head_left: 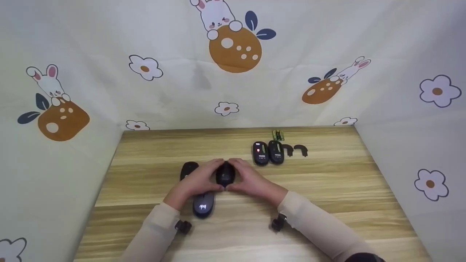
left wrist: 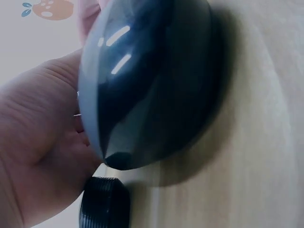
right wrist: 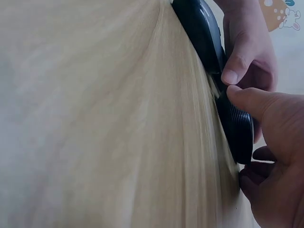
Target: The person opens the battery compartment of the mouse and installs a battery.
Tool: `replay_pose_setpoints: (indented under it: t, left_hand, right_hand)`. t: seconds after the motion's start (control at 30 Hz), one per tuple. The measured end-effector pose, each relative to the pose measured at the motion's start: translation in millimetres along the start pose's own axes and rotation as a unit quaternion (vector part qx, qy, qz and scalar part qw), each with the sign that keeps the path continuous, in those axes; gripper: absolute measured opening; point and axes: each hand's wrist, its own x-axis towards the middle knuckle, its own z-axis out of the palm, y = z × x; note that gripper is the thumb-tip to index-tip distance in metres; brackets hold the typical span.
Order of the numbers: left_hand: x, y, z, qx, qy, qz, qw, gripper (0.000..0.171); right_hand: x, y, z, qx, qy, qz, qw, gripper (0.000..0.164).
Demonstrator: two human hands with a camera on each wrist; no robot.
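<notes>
Nearest, at the bottom, two forearms in pale sleeves (head_left: 153, 233) are reached over a wood-grain table (head_left: 327, 203), with a small dark camera worn at each wrist. Just beyond the wrists, a grey computer mouse (head_left: 203, 205) with a bright patch on its back is seen on the table, beside the left wrist.

At the middle of the table, a black mouse (head_left: 225, 174) is held between the left hand (head_left: 202, 178) and the right hand (head_left: 253, 181). Each hand is curved round its own side of it, thumb at the near end and fingers at the far end; its ribbed side is shown in the right wrist view. Another dark mouse (head_left: 189, 169) is partly hidden behind the left hand.

Farther off, to the right, two upturned mice (head_left: 260, 153) are laid side by side, a red light shown on the left one. Just right of them, two curved black pieces (head_left: 301, 149) are placed. Behind these, green-and-black batteries (head_left: 278, 135) are grouped. The table is backed by pale cloth (head_left: 174, 98) printed with rabbits, oranges and flowers.
</notes>
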Motion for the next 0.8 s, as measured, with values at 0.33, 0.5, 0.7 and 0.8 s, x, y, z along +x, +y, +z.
replay_pose_setpoints:
  t: [0.33,0.5,0.7,0.8]
  left_hand:
    - [7.9,2.6,2.8,0.039,0.016,0.025,0.9988,0.088]
    - [9.0,5.5,4.0,0.04,0.025,0.04,0.9981,0.085]
    - [6.4,13.1,6.1,0.031,0.042,0.045,0.9976,0.086]
    - [5.6,16.6,7.9,0.023,0.046,0.046,0.9976,0.088]
  right_hand:
    - [6,2,-3,-0.026,-0.006,-0.018,0.999,0.091]
    - [4,4,-9,-0.021,-0.009,-0.032,0.999,0.089]
    - [-5,5,-18,-0.011,-0.009,-0.045,0.999,0.091]
    - [-10,5,-21,-0.009,-0.006,-0.053,0.999,0.091]
